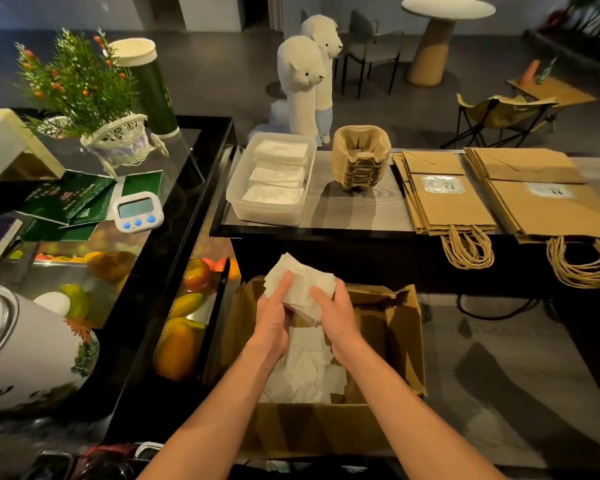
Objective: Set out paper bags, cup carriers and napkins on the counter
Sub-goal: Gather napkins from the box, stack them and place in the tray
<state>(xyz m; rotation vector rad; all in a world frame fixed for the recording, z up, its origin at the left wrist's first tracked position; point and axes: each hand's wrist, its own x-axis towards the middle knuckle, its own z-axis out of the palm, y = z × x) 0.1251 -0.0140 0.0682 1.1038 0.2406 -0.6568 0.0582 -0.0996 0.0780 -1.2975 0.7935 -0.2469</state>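
Both hands are closed on a bundle of napkins [303,284], held in the air just over the open cardboard box [326,431], below the front edge of the bench [354,213]. The left hand [274,308] cups the bundle from its side with the thumb laid across the top sheet. The right hand [336,306] wraps the opposite edge with curled fingers.

The sheets look thin, light and limp, and likely to slide over one another, since the far corners are fanned out. A squeeze from both sides with fingers underneath suits them; a pinch at one edge would probably let sheets slip free.

Counted:
- one bundle in the hands
- loose napkins [309,372] in the box, too jumbled to count
- one clear plastic tray [235,199] on the bench, with three napkin piles [279,174] in a row inside it
- one nested stack of cup carriers [361,161] just right of the tray, number of carriers not readable
- two fanned piles of paper bags, a left pile [444,202] and a right pile [541,206], their cord handles hanging over the front edge
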